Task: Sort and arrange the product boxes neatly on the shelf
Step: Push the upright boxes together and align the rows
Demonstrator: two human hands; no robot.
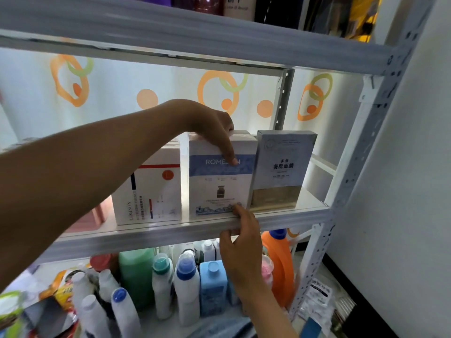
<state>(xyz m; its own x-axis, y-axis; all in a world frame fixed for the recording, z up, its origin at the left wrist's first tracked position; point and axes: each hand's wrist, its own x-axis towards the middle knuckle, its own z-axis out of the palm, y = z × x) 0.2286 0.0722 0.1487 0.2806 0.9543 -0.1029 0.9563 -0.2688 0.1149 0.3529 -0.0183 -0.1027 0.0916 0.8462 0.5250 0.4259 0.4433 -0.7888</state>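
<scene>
While the left hand (214, 128) grips the blue-banded box (219, 176) (upright) from above, right hand (241, 240) fingers touch its base.

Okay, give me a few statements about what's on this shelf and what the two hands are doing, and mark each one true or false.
1. The left hand grips the top of the blue-banded box. True.
2. The right hand holds the orange bottle. False: its fingers touch the lower right corner of the blue-banded box and the shelf's front edge; the bottle stands on the level below.
3. The silver box stands to the right of the blue-banded box. True.
4. The box with the orange dot lies flat. False: it stands upright, left of the blue-banded box.
5. Bottles fill the level below. True.
</scene>
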